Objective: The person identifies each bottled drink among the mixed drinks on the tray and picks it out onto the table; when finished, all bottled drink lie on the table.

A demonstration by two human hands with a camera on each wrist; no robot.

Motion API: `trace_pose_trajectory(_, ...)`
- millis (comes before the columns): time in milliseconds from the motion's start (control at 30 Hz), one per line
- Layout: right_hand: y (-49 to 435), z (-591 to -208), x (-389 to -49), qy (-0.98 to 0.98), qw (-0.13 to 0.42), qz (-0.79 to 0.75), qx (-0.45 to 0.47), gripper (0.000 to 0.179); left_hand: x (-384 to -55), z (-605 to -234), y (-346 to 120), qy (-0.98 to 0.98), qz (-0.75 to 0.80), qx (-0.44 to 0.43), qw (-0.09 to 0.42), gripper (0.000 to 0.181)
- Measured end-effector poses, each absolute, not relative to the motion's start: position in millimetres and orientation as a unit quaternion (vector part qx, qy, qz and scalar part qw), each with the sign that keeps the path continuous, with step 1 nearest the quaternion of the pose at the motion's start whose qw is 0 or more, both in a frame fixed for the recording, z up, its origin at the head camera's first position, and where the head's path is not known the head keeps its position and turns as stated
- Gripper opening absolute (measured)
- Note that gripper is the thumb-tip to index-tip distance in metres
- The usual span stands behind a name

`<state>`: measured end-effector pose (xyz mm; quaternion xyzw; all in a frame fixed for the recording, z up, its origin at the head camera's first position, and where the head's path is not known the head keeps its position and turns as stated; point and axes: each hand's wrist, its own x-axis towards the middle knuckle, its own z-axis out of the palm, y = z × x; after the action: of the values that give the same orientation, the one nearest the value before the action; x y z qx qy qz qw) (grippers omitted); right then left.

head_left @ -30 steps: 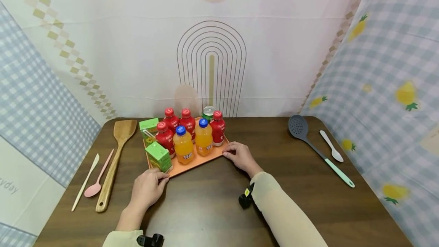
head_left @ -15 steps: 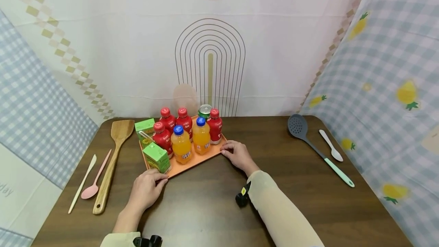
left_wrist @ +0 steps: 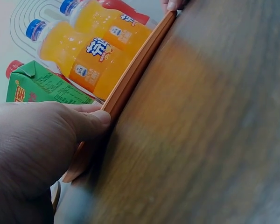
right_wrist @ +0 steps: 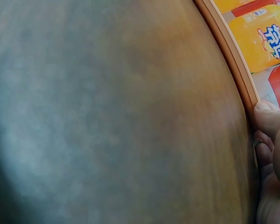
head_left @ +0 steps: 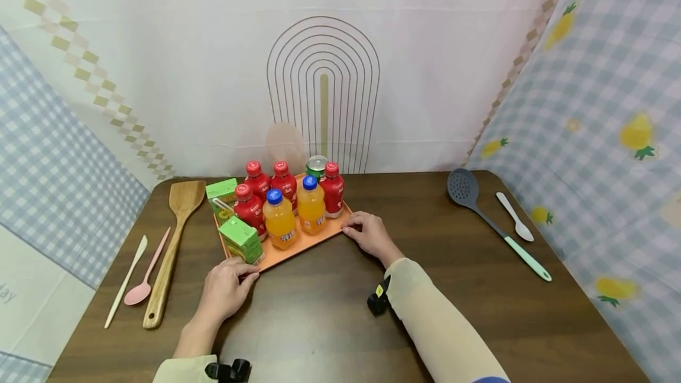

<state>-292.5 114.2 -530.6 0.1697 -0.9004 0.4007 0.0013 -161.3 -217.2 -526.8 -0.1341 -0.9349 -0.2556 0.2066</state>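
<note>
An orange tray [head_left: 289, 257] carries several red-capped red bottles [head_left: 332, 191], two orange soda bottles [head_left: 279, 223] with blue caps, two green drink cartons [head_left: 241, 240] and a green can [head_left: 316, 165] at the back. My left hand [head_left: 226, 288] pinches the tray's near-left corner, its thumb [left_wrist: 100, 117] against the outer rim. At the near-right corner, my right hand [head_left: 370, 235] grips the rim between thumb [right_wrist: 268, 116] and fingers curled below. The tray stands at an angle, its left corner nearer to me. The rear carton [head_left: 220, 194] is partly hidden by a red bottle.
Left of the tray lie a wooden spatula [head_left: 175, 241], a pink spoon [head_left: 139, 293] and a cream knife [head_left: 126, 282]. A slotted skimmer [head_left: 464, 188] and a white spoon [head_left: 515, 217] lie at the right. Printed cloth [head_left: 425, 75] hangs along the table's back edge.
The tray, its drinks and both hands have shifted slightly left, mostly in the first half second. The head view has tilted a little. Both hands keep the same grip.
</note>
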Motion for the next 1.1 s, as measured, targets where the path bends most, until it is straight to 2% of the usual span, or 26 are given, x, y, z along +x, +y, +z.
trace_pose_trajectory(867, 109.5, -523.9, -294.6, -0.895, 0.001, 0.416, 0.161, 0.012, -163.4, -523.8, -221.7, -0.937, -0.266, -0.113, 0.197, 0.006)
trace_pose_trajectory(1100, 118.5, -521.7, -293.9, -0.871, -0.039, 0.477, 0.111, 0.018, -160.9, -527.3, -217.3, -0.936, -0.273, -0.111, 0.192, 0.007)
